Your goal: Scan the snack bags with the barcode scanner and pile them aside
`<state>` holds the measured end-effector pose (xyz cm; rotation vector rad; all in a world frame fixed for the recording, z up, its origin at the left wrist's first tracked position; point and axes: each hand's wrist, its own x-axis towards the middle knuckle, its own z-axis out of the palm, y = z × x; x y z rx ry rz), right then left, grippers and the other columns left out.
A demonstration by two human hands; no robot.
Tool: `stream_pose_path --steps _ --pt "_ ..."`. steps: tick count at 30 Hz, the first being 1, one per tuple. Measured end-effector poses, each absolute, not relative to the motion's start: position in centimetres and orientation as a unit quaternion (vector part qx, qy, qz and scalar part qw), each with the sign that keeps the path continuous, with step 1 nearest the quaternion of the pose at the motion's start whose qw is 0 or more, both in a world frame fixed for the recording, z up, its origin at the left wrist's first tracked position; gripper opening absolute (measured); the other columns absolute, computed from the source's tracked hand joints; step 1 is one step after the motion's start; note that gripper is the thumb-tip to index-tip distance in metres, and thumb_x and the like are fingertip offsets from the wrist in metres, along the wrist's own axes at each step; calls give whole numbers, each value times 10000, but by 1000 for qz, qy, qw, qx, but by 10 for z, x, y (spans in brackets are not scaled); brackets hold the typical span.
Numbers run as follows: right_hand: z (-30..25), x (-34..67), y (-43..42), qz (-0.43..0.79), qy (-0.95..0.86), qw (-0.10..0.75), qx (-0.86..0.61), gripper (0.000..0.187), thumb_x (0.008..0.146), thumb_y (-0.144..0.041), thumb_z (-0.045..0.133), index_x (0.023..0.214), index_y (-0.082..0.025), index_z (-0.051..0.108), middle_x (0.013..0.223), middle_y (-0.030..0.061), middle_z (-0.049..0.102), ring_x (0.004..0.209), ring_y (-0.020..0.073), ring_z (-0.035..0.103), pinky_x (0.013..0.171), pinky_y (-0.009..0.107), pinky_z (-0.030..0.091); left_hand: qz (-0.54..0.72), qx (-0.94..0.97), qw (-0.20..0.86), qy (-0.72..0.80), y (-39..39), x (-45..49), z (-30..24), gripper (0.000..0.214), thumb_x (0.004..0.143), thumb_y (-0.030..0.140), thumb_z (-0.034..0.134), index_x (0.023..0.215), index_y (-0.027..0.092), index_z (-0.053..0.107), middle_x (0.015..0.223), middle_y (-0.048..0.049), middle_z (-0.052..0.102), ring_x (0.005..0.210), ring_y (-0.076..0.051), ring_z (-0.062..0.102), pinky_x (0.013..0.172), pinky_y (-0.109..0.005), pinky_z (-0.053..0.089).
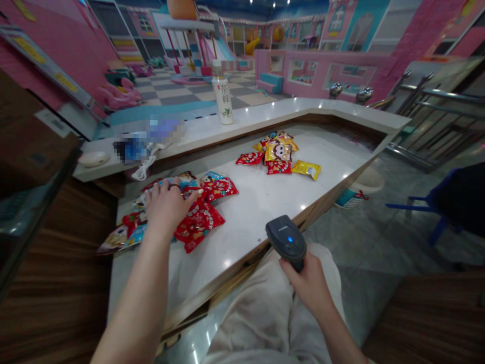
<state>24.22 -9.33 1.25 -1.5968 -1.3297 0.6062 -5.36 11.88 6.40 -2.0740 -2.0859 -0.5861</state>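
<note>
Several snack packets point(197, 217) on the bench point(250, 242)
Left hand point(166, 205) spread on them; right hand point(308, 285) wrapped around a scanner point(286, 237).

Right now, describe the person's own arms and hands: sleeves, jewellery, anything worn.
The left forearm and right forearm are bare, with no watch or band. The left hand wears a dark ring on one of its fingers; the right hand shows none.

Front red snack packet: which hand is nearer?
Left. The left hand rests just beside the red snack packet; the right hand, holding a handheld scanner, is farther away, off the counter.
</note>
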Motion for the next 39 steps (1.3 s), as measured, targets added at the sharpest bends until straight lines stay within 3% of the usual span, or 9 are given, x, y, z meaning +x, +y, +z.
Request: stream_pose_path --steps 3,7,10,17,26,29,32,36,39 --pt "11 246 -93 244 -536 468 -659 206 811 -274 608 922 -139 716 739 31 723 691 214 667 651 254 517 -284 -709 74 -641 123 -17 64 681 903 499 556 1464 122 475 1537 -216 442 1460 -413 335 1202 -588 219" --pt "9 251 -91 236 -533 465 -666 192 810 -272 610 910 -147 716 720 34 720 666 216 663 629 259 518 -315 -802 -66 -503 162 51 52 691 892 356 600 1519 159 388 1518 -165 484 1411 -303 444 1184 -449 328" --pt "7 254 -89 228 -529 469 -669 178 806 -272 604 891 -159 712 700 35 715 650 220 662 616 264 521 -302 -829 -143 -448 212 98 29 747 838 267 671 1515 134 383 1555 -180 429 1461 -293 377 1214 -402 278" --pt "6 260 -83 224 -525 460 -680 158 782 -265 607 859 -170 706 682 38 713 631 226 674 599 263 527 -223 -803 -139 -535 301 146 -2 865 833 317 711 1547 56 298 1644 -271 193 1518 -423 192 1214 -540 170" --pt "9 260 -83 221 -527 468 -675 166 788 -255 601 875 -172 715 693 34 723 644 225 684 613 258 535 -262 -794 -160 -525 282 144 -8 559 933 271 533 1464 106 473 1532 -212 461 1397 -346 421 1163 -500 285" --pt "9 256 -85 225 -529 477 -665 212 795 -249 595 941 -159 720 744 43 736 679 230 691 647 266 544 -383 -730 -258 -504 243 136 -8 507 968 373 506 1416 137 526 1391 -175 607 1286 -306 549 1119 -448 368" --pt "8 253 -89 232 -531 480 -659 214 794 -245 603 954 -159 716 774 43 738 708 230 693 675 269 545 -464 -600 -426 -494 196 127 -9 427 954 505 529 1187 169 654 1143 -118 726 1118 -265 654 1036 -415 466" --pt "7 250 -94 234 -529 477 -663 169 792 -247 612 904 -165 708 739 28 722 693 222 681 667 264 532 -462 -390 -702 -376 140 118 -14 304 929 462 613 986 166 656 986 -100 748 916 -210 714 939 -389 551" --pt "5 246 -96 234 -526 472 -668 139 783 -245 618 866 -168 698 715 18 712 671 215 669 648 259 519 -409 -302 -803 -311 118 114 -19 295 959 433 579 1001 151 656 966 -111 755 867 -198 731 924 -383 569"
